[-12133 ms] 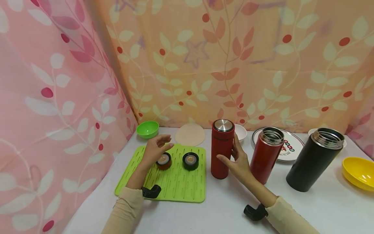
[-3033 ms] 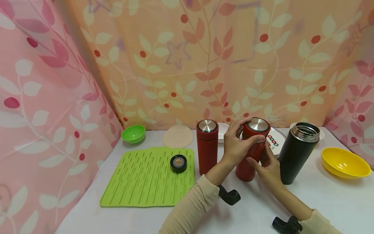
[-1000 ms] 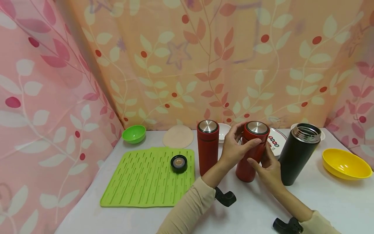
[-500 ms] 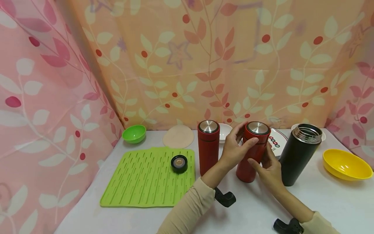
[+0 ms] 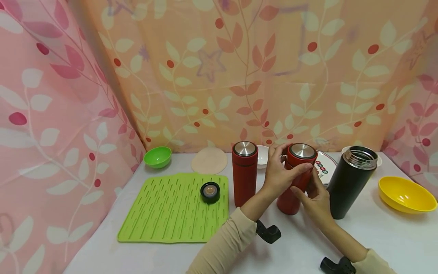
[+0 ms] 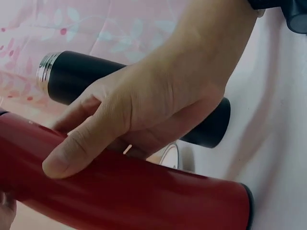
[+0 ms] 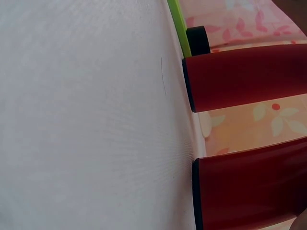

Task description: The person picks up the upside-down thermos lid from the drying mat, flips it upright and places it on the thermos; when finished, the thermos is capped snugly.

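The setup is boxed in by leaf-print curtains (image 5: pixel 260 72), peachy-orange at the back and pink (image 5: pixel 51 114) on the left side. A table (image 5: pixel 164 258) covered in plain white cloth is tucked up against them. Everything is lit softly and evenly.

Loose cap (image 5: pixel 210 191) on mat (image 5: pixel 164 213), two capped flasks (image 5: pixel 244 173) right of it, open flask (image 5: pixel 349 182) further right.

green bowl (image 5: pixel 157 156), yellow bowl (image 5: pixel 405 194)
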The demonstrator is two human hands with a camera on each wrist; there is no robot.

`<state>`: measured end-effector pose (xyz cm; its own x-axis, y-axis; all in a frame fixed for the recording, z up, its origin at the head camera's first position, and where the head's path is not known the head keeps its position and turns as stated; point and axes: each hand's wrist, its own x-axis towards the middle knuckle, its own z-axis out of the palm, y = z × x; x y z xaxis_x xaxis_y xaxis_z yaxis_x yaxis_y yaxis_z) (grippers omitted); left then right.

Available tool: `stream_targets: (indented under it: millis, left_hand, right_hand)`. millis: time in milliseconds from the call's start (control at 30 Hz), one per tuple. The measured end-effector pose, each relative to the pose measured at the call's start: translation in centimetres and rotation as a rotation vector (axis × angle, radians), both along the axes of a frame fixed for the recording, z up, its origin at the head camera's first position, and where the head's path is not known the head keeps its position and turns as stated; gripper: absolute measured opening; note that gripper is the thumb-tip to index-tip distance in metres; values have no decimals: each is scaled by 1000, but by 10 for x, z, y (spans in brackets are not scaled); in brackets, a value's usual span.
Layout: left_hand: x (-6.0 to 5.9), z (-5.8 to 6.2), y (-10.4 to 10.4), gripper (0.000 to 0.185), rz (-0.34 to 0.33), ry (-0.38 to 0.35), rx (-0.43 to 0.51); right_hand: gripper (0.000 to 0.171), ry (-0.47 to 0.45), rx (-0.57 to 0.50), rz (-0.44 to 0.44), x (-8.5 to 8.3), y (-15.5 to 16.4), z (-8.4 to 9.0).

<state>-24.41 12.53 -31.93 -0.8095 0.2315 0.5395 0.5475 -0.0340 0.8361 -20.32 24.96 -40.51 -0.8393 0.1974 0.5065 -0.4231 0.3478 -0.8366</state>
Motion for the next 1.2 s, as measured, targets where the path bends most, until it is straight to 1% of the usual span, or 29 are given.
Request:
stream_targets:
  millis: [67,133,233,300,367,500,533,600,667,767,833,900,967,1133,1200]
  left_hand:
    - [-1,-1,-3,61,-30,25,-7]
    - [-2,-2,-6,59,-81,30,4]
    - [-4,-3,-9,56,-146,11,41]
    - [-4,-3,-8,57,-167,-7,62]
    - [-4,-2,-6,61,-137,-1,50]
    - [-2,1,0,67,-49,15,0]
    - [-2,2,0,68,-40,19,-7]
    - [-3,3,0,66,-54,19,-3]
    - [-4,4,-3,63,-102,10,22]
    - [-9,2,-8,57,-208,-10,76]
    - [-10,0,-11,54,-266,-27,112]
    - [-11,-2,-12,53,-283,-39,124]
    - [-10,-3,-11,55,-258,-49,125]
    - [-6,-1,-4,59,-117,-60,104]
    - [-6,0,-3,58,-93,-49,91]
  right_hand:
    - [90,6,-7,11,-1,0,0]
    - [90,8,-19,20,-1,0,1]
    - [90,2,-35,20,-1,-1,2]
    - [90,-3,-31,11,0,0,2]
    - [89,-4,-18,1,0,0,2]
    - [88,-9,0,-11,0,1,2]
    - [88,-6,3,-12,0,1,2]
    - [88,-2,1,-10,0,1,2]
    - [89,8,-13,4,-1,1,3]
    - [89,28,-38,23,-2,2,3]
    - [89,31,-53,34,-2,2,3]
    - [89,25,-51,33,-2,2,3]
    - [89,17,-39,26,-1,2,2]
    - [88,15,-26,16,-1,0,1]
    - [88,21,-22,15,-1,0,1]
